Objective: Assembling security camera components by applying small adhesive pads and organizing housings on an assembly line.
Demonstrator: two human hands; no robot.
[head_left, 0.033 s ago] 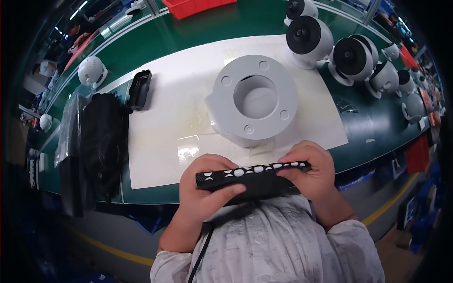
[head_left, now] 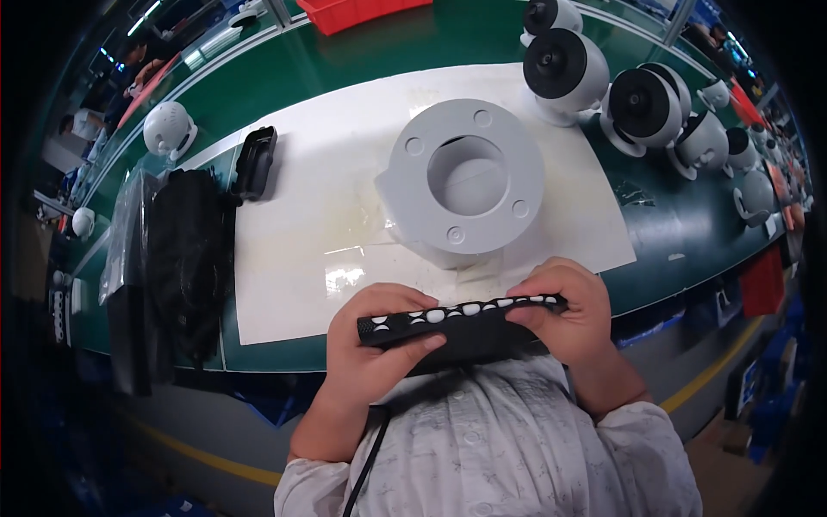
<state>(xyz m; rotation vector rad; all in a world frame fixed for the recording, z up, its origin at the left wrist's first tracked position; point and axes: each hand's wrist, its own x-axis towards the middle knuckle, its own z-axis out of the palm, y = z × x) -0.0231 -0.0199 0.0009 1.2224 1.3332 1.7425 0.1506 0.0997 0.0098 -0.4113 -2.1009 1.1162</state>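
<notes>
Head view: between the two pictures no clear change shows in the hold; the left hand [head_left: 375, 340] and the right hand [head_left: 564, 314] keep the same place, which suggests a steady grip; both hands are closed narrowly, thumbs on the near side, around the ends of one long flat black piece with a row of white oval spots along its upper edge [head_left: 468, 309]; this piece is at the near edge of the green tabletop [head_left: 465, 50], in front of the person's body.

Count: one thick pale-grey ring-shaped body [head_left: 527, 168], with one round opening and four small discs on its face, lies on one large white sheet [head_left: 297, 233], beyond the hands and apart from them; one small open black tray [head_left: 255, 164] is at the sheet's left edge; one black soft-looking bundle [head_left: 191, 258] is left of it; one white rounded device [head_left: 167, 131] is at far left-centre; one red bin [head_left: 366, 15] is at the far edge; at right, at least five white rounded devices with black faces [head_left: 564, 67], overlapping, exact number uncertain.
</notes>
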